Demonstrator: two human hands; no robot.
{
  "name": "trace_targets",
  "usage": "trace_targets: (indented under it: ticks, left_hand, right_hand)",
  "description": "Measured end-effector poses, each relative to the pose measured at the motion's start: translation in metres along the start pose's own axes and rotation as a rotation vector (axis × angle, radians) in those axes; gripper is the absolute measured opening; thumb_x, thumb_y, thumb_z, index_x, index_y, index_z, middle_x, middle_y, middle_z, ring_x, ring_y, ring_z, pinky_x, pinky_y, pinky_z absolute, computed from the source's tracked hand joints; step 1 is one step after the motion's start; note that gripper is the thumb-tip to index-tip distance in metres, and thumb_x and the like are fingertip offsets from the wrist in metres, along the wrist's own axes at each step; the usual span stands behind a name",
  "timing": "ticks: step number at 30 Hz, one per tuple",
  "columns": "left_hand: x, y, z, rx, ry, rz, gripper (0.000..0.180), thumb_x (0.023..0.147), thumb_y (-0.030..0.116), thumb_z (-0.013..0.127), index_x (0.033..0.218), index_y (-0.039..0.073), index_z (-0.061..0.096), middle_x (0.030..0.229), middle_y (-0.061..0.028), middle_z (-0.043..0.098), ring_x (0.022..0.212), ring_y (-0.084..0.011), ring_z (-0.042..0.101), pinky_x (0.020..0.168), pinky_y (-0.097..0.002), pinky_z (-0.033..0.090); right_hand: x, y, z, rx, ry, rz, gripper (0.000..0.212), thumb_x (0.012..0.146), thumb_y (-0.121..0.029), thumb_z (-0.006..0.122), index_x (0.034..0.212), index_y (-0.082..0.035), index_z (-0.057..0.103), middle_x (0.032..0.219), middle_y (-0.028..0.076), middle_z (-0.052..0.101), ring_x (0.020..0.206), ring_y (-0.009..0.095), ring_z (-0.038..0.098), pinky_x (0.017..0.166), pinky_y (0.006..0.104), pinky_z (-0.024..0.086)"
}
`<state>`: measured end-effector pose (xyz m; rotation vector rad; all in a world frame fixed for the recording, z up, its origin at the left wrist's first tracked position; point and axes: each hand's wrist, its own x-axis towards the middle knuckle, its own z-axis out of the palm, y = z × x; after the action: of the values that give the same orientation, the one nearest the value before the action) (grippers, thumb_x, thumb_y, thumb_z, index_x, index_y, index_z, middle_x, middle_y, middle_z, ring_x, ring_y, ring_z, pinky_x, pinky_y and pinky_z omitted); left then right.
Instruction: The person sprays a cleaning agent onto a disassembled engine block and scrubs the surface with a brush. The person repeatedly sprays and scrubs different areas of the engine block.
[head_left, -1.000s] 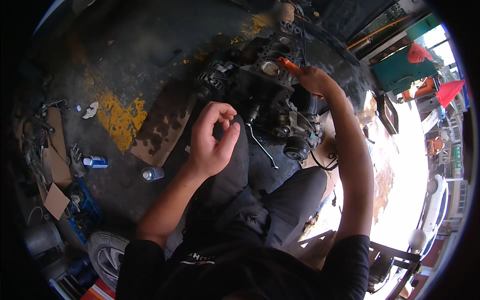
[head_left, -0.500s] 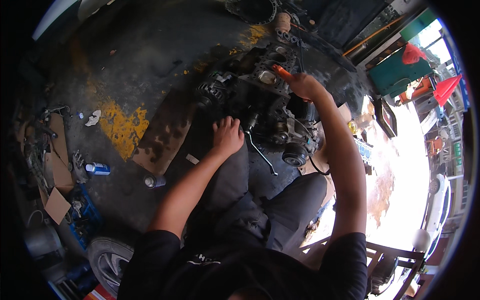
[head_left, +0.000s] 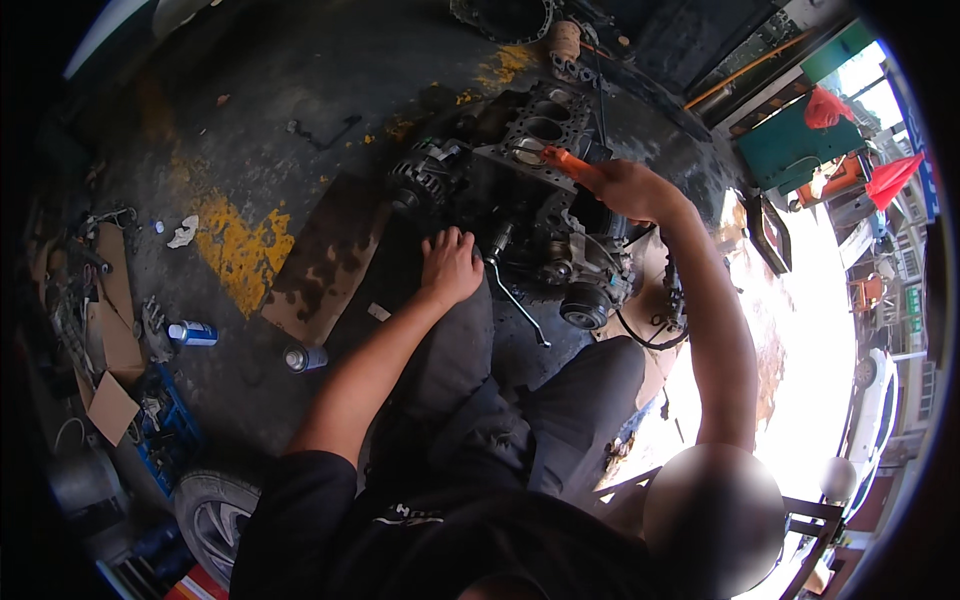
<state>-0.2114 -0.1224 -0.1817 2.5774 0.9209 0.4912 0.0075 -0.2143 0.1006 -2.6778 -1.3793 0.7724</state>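
Head view, looking down: the right hand (head_left: 635, 190) is closed around an orange tool (head_left: 567, 162), whose tip lies over the edge of the nearest cylinder bore (head_left: 526, 151) of a dark engine block (head_left: 530, 180); whether the tip touches metal, I cannot tell; the block stands just beyond the person's knees; the left hand (head_left: 453, 268) grips nothing, lying palm down with fingers slightly parted on the left knee (head_left: 470, 310); near it, a bent metal bar (head_left: 517, 305) slants down from the block's front; an alternator (head_left: 428, 172) sits at the block's left, a ribbed pulley (head_left: 584, 305) at its near right; stained cardboard (head_left: 325, 260) lies on the floor (head_left: 270, 130) to the left, a blue-and-white can (head_left: 193, 333) and a second can (head_left: 306, 358) nearer the person.
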Motion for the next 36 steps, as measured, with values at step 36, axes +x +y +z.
trace_targets:
  ticks: [36]
  left_hand:
    - [0.131, 0.035, -0.044, -0.257, 0.287, 0.262, 0.039, 0.087, 0.006, 0.061, 0.125, 0.006, 0.066, 0.125, -0.0108, 0.069, 0.118, -0.0290, 0.064, 0.108, -0.0472, 0.040]
  right_hand:
    - [-0.020, -0.005, -0.009, -0.028, -0.060, 0.043, 0.053, 0.104, -0.054, 0.047, 0.121, -0.007, 0.068, 0.070, 0.006, 0.061, 0.050, 0.015, 0.058, 0.045, 0.0332, 0.046]
